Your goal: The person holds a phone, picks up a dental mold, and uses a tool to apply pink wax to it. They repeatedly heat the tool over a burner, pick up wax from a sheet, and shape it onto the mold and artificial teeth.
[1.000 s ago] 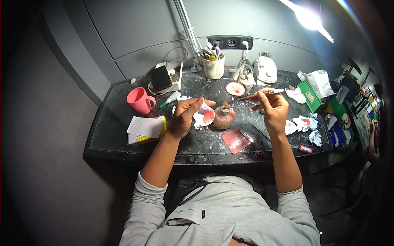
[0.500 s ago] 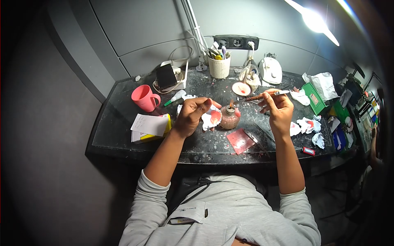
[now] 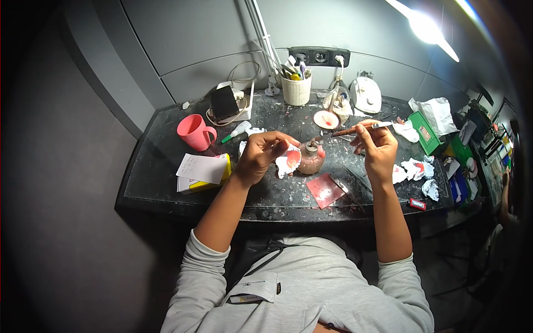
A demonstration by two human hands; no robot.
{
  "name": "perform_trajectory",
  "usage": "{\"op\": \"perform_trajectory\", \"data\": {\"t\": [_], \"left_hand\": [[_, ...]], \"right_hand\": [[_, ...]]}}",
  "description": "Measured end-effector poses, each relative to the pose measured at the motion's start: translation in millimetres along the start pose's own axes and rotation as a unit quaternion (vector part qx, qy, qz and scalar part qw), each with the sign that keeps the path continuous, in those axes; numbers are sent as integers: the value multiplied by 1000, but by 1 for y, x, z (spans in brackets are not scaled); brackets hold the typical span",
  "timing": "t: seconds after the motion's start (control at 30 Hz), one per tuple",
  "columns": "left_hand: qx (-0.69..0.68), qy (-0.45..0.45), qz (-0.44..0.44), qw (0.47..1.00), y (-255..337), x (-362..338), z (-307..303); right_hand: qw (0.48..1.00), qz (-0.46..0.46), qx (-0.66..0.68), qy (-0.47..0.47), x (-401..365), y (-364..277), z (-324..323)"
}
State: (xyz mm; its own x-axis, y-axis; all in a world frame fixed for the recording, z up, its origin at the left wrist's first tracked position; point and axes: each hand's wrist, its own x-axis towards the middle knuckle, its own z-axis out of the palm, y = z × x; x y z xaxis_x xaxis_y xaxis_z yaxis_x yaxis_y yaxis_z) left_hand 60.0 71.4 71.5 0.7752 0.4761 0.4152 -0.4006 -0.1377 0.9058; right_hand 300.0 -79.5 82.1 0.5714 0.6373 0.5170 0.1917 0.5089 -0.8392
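My left hand (image 3: pixel 260 158) is closed around a white plaster dental model with pink wax (image 3: pixel 290 160), its pink side turned toward the middle of the bench. In my right hand (image 3: pixel 378 152) a wax knife with a brown handle (image 3: pixel 345 132) is pinched between thumb and fingers, its tip pointing left. That tip lies at the wick of a glass spirit burner (image 3: pixel 311 162), which stands between my hands. In front of the burner lies a square pink wax sheet (image 3: pixel 325 191). A small round dish with pink residue (image 3: pixel 326 120) is behind it.
To the left stand a pink mug (image 3: pixel 195 133) and a paper note (image 3: pixel 201 168) on a yellow box. A white pen cup (image 3: pixel 296 91) is at the back. On the right are crumpled white pieces (image 3: pixel 413 170), a green box (image 3: pixel 425 133) and a red lighter (image 3: pixel 417 205).
The model in my left hand has shifted slightly right, toward the burner. The knife tip has moved a little; the orange glow at the wick looks dimmer now.
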Motion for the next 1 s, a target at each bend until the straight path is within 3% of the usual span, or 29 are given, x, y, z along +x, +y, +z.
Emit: {"op": "perform_trajectory", "data": {"t": [0.3,0.7,0.9,1.0], "left_hand": [[4,-10,-28,1000,5,-1,-1],[35,7,23,999,-3,0,-4],[-56,26,-39,997,21,-18,17],[-7,5,-37,999,24,-36,20]], "right_hand": [[999,-21,-32,13,0,2,-2],[992,31,-115,50,2,3,-5],[989,30,-133,61,4,1,-7],[985,28,-160,53,4,1,-8]]}}
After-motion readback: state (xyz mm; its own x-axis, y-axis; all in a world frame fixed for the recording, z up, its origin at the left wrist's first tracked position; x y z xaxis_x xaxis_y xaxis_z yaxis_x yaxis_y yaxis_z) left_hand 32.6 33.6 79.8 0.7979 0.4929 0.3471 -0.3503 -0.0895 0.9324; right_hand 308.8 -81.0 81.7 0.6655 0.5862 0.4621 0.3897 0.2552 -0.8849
